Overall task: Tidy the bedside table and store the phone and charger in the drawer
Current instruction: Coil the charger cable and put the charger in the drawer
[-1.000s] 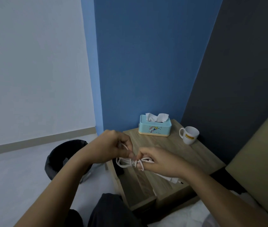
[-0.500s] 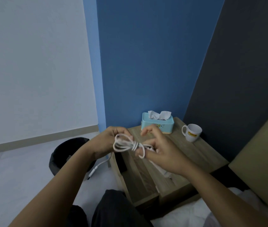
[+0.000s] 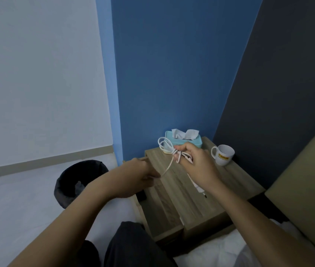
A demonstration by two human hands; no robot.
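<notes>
Charger cable (image 3: 167,149), coiled, is clutched in the right grip (image 3: 197,166) above the far worktop (image 3: 229,185). The left grip (image 3: 139,176) has drawn away, pinching its tail taut, so the bundle seems nearly drawer-ready.

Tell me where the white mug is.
In the head view, the white mug stands back right on the bedside table, right of the tissue box.

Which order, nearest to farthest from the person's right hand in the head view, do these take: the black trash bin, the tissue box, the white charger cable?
1. charger cable: bundled in the grip of the right hand, above the table.
2. tissue box: just behind the hand, at the back of the table.
3. trash bin: on the floor, far off to the left of the table.
</notes>
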